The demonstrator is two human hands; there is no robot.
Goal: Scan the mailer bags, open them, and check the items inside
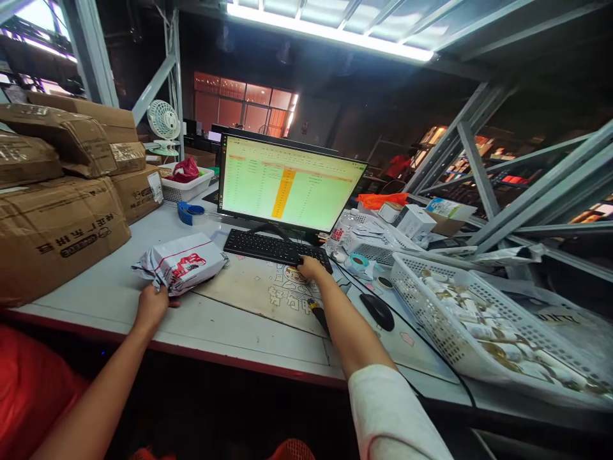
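Observation:
My left hand (152, 308) is closed on the near left corner of a white plastic mailer bag (188, 262) with red print. The bag is bulky and lies on the desk. My right hand (312, 268) reaches to the right part of a black keyboard (261, 246), with a finger stretched onto the keys and nothing seen in its grasp. Behind the keyboard stands a lit monitor (292, 182) showing a spreadsheet with an orange column. Under my right forearm lies a black and yellow tool (316, 310), partly hidden, on a printed desk mat (249, 291).
Cardboard boxes (57, 223) are stacked at the left. A blue tape roll (190, 212) sits near a white basket (189, 186). At the right are a black mouse (377, 311), its cable, and a white perforated basket (419, 306) with many small rolled items.

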